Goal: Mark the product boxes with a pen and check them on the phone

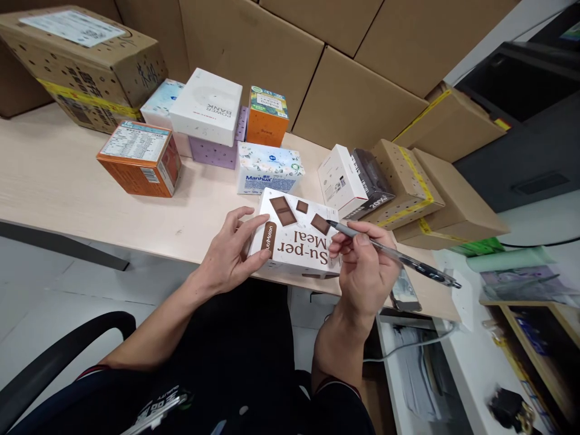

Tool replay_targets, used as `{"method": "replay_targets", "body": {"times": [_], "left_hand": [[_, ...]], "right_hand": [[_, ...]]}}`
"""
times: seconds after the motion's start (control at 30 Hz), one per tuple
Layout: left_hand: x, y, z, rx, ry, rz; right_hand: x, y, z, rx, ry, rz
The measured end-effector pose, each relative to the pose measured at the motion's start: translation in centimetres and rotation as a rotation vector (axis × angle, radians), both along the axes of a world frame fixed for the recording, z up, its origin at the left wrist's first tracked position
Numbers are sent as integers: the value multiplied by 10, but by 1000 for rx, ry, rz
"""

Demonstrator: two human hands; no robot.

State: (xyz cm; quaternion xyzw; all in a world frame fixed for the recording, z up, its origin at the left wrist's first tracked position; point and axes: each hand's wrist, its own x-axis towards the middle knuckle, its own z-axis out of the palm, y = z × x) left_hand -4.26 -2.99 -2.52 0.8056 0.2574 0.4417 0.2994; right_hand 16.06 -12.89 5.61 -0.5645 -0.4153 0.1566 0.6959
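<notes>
My left hand (229, 251) grips the left side of a white box (296, 241) printed with brown chocolate squares and the words "Su-per Meal", which rests at the front edge of the light wooden table (58, 175). My right hand (365, 269) is closed around a grey pen (399, 257). The pen's tip points at the box's upper right part, just above its top face.
Small boxes stand behind: an orange one (140, 158), a white "Power Bank" box (207, 107) on a purple one, a tissue pack (268, 167), a white and black pair (354, 181). Cardboard cartons (435, 193) lie right; large cartons line the back. A chair arm (58, 356) is lower left.
</notes>
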Motion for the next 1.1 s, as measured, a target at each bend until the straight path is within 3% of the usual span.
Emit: {"method": "replay_targets", "body": {"times": [0.33, 0.6, 1.1], "left_hand": [[-4, -1, 6, 206, -30, -187], [-4, -1, 8, 275, 38, -161], [-4, -1, 9, 264, 43, -167]], "right_hand": [[-18, 27, -7, -240, -238, 209], [-20, 28, -2, -294, -352, 237], [-19, 29, -3, -292, -435, 257]]}}
